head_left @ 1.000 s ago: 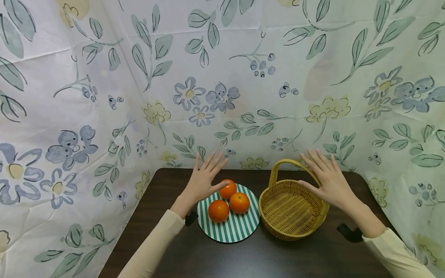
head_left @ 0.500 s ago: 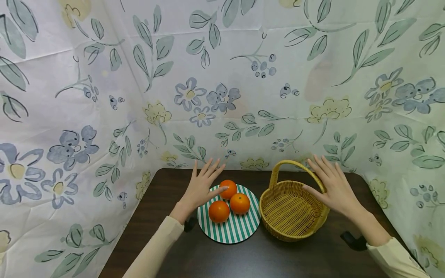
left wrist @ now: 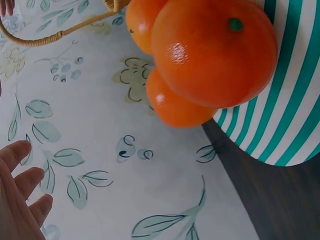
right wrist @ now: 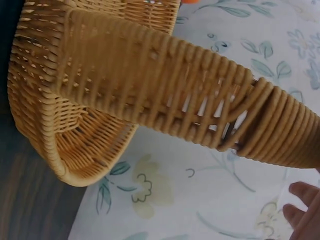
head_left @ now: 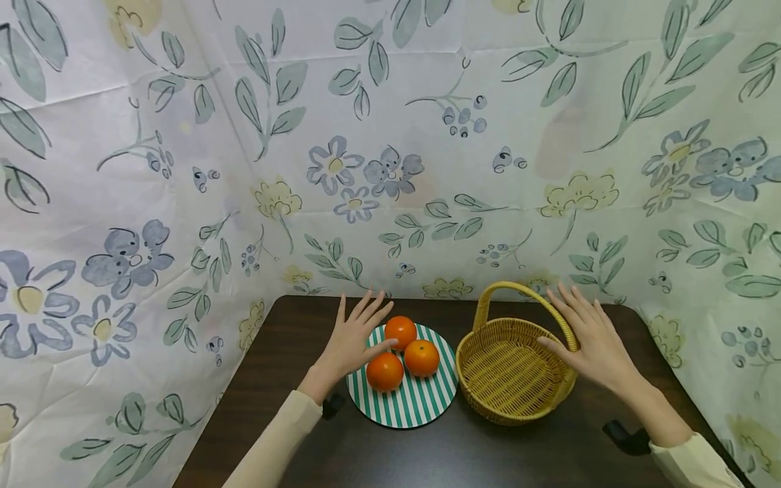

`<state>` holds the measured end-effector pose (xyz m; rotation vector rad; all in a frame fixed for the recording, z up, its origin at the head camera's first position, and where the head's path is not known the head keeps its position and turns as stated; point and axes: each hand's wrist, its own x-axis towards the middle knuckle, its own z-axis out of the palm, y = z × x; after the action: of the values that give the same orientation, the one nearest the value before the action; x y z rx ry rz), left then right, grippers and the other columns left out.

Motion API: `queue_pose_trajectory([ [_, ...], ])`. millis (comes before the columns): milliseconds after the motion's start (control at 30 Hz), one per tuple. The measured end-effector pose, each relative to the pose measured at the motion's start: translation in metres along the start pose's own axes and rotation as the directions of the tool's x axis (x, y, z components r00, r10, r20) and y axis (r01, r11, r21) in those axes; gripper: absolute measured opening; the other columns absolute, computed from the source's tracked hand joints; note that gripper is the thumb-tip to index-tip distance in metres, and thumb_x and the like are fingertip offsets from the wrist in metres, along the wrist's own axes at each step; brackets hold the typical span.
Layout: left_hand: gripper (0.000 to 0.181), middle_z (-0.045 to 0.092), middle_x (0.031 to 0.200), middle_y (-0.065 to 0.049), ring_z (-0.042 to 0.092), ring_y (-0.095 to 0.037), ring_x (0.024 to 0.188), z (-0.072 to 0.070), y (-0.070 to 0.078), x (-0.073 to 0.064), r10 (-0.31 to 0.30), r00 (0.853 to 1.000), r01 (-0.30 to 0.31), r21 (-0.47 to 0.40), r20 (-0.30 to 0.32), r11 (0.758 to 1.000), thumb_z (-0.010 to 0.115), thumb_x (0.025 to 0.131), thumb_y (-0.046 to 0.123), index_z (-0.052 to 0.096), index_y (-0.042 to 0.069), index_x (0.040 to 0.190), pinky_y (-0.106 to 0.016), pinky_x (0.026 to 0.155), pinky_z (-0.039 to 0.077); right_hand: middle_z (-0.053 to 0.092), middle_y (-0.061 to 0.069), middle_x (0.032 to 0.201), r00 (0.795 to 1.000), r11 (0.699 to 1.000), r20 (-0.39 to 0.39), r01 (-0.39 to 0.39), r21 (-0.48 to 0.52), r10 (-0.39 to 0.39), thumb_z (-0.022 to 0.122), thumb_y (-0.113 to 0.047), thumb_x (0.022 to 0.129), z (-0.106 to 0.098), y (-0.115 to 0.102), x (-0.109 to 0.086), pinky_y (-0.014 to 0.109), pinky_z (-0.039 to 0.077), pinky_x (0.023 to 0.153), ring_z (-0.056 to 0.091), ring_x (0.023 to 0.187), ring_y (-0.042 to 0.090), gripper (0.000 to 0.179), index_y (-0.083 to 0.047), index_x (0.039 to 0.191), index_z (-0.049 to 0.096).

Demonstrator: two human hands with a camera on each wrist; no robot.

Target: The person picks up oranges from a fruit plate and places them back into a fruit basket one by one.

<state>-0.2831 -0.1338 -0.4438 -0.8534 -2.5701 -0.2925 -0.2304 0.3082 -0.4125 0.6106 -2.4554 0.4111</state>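
Three oranges (head_left: 422,358) sit together on a round plate (head_left: 405,412) with green and white stripes. My left hand (head_left: 350,339), fingers spread, hovers over the plate's left side, its thumb overlapping the oranges in the head view. To the right of the plate stands a wicker basket (head_left: 511,415) with a tall arched handle (right wrist: 150,85); nothing lies inside it. My right hand (head_left: 588,339) is at the basket's right side, fingers extended and thumb in front of the handle in the head view. Fingertips (left wrist: 32,182) show at the left wrist view's edge, apart from the oranges.
A dark wooden table (head_left: 427,461) carries the plate and basket, which stand side by side. Floral cloth (head_left: 390,169) hangs behind the table and along both sides. A black strap piece (head_left: 625,437) shows below the right wrist.
Both hands have come down and slightly nearer the person, fingers still spread. The right hand has also shifted right. Oranges, plate and basket have stayed in place.
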Motion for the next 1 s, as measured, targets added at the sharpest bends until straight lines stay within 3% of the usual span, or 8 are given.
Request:
queue_pose_trajectory([
  [300, 0.072, 0.015, 0.155, 0.005, 0.011, -0.023, 0.143, 0.009, 0.002, -0.009, -0.029, 0.999, 0.029, -0.011, 0.015, 1.0, 0.037, 0.088, 0.067, 0.021, 0.031, 0.148, -0.06, 0.11, -0.005, 0.023, 0.009, 0.153, 1.0, 0.999, -0.01, -0.02, 0.027, 0.02, 0.072, -0.038, 0.078, 0.004, 0.0, -0.011, 0.048, 0.003, 0.115, 0.012, 0.143, 0.022, 0.081, -0.017, 0.146, 0.032],
  [533, 0.071, 0.023, 0.153, -0.001, 0.016, -0.025, 0.142, 0.017, 0.002, -0.017, -0.043, 0.999, 0.043, -0.045, 0.002, 0.998, 0.042, 0.087, 0.064, 0.032, 0.025, 0.146, -0.061, 0.109, -0.005, 0.024, 0.008, 0.152, 0.999, 0.998, -0.01, -0.038, 0.042, 0.038, 0.073, -0.038, 0.077, 0.006, 0.001, -0.019, 0.046, 0.003, 0.116, 0.014, 0.142, 0.023, 0.083, -0.019, 0.146, 0.031],
  [767, 0.071, 0.026, 0.152, -0.003, 0.022, -0.029, 0.14, 0.024, 0.003, -0.024, -0.044, 0.999, 0.043, -0.061, -0.011, 0.997, 0.041, 0.087, 0.065, 0.034, 0.024, 0.145, -0.062, 0.109, -0.002, 0.023, 0.007, 0.153, 0.999, 0.998, -0.005, -0.054, 0.032, 0.054, 0.073, -0.039, 0.077, 0.011, 0.003, -0.029, 0.044, 0.002, 0.116, 0.012, 0.143, 0.02, 0.083, -0.014, 0.145, 0.033],
  [1000, 0.068, 0.026, 0.152, -0.003, 0.022, -0.028, 0.14, 0.027, 0.004, -0.03, -0.047, 0.999, 0.048, -0.092, 0.004, 0.995, 0.046, 0.088, 0.059, 0.035, 0.021, 0.144, -0.062, 0.109, 0.001, 0.031, 0.016, 0.148, 0.995, 0.994, 0.011, -0.096, 0.043, 0.096, 0.074, -0.039, 0.075, 0.016, 0.004, -0.039, 0.039, 0.001, 0.117, 0.01, 0.143, 0.015, 0.091, -0.013, 0.147, 0.025],
])
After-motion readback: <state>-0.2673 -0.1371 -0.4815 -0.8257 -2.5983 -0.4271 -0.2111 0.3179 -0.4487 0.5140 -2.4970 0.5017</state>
